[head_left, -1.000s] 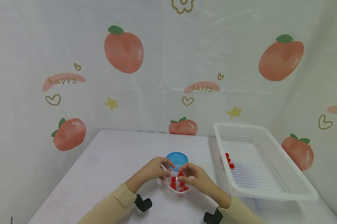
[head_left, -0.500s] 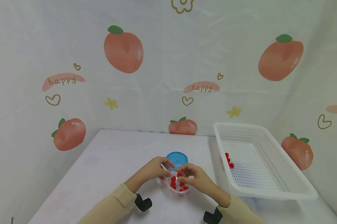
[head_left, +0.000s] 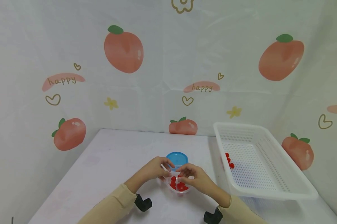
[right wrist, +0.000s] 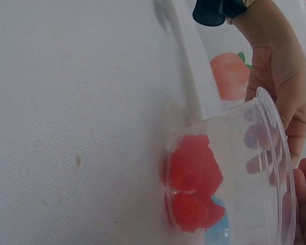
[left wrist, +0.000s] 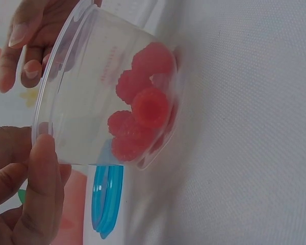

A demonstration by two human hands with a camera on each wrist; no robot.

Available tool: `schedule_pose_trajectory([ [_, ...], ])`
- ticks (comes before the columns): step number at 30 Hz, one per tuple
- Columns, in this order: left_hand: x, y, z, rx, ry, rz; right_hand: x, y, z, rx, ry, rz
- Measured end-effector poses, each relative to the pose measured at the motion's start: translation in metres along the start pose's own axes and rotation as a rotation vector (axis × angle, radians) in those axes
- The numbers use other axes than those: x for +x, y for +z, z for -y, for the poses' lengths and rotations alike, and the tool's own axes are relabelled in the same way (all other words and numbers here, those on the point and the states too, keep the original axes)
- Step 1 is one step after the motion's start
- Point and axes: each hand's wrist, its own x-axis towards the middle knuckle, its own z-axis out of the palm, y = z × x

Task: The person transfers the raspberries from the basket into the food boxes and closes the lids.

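Note:
A clear round plastic tub (head_left: 180,193) stands on the white table with several red raspberries (left wrist: 151,108) at its bottom. My left hand (head_left: 154,169) grips the tub's rim at its left side, thumb and fingers on the wall. Over the tub's right side hovers my right hand (head_left: 196,179), its fingers loosely bent and no berry seen between them in the left wrist view. The tub's blue lid (head_left: 177,159) lies just behind it, partly covered by the left fingers.
To the right stands a white perforated basket (head_left: 275,195), with several raspberries (head_left: 231,165) against its left wall. A white cloth backdrop (head_left: 146,102) printed with peaches rises behind the table.
The raspberry at my right fingertips has dropped into the tub and now lies with the others. My left hand stays at the rim; the right has barely moved.

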Motion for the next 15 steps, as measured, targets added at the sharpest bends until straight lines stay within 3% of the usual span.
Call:
schedule_pose_trajectory([
  [15, 0.000, 0.000, 0.001, -0.008, -0.002, 0.001, 0.002, -0.008, 0.011, 0.043, 0.011, 0.044],
])
